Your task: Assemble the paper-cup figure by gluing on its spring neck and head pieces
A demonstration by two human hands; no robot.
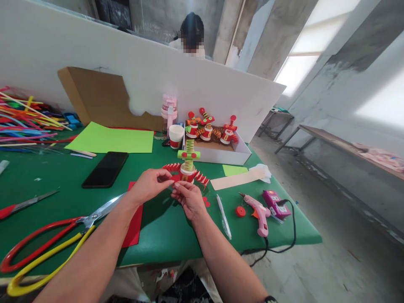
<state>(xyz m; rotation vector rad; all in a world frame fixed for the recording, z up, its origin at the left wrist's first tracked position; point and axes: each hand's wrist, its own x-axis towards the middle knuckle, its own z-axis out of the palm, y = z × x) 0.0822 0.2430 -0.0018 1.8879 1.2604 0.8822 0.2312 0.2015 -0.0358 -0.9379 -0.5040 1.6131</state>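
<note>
head view. work in hand: a small, flat red piece, apparently paper (175, 178), between the fingertips of both hands, directly in front of a standing figure made from a red-and-white paper cup with a lime-green folded-paper neck and red pleated arms (187, 173).

what could go wrong (judgement):
1. figure stands just behind the fingers; a forward slip of the knuckles could tip it or crush a pleated arm.
2. the piece is small and mostly covered by fingers; too hard a pinch could crease it, too loose could drop it.
3. small red paper discs (206, 202) lie just beside the right hand; a sideways sweep of the wrist could scatter them.
4. pink glue gun (259, 214) lies on its side to the right, its black cord (295, 229) looping over the table edge; a snag there could drag it. whether it is hot, cannot tell.
5. large metal scissors with red and yellow loop handles (90, 221) lie beside the left forearm, blades reaching toward it; a careless draw-back could catch them.

hands: left hand (153, 184) has thumb and forefinger pressed together on the piece, other fingers curled. right hand (190, 198) pinches at its near side, thumb against forefinger, remaining fingers loosely bent. neither is spread. exact grip under the fingertips: hidden.
</note>
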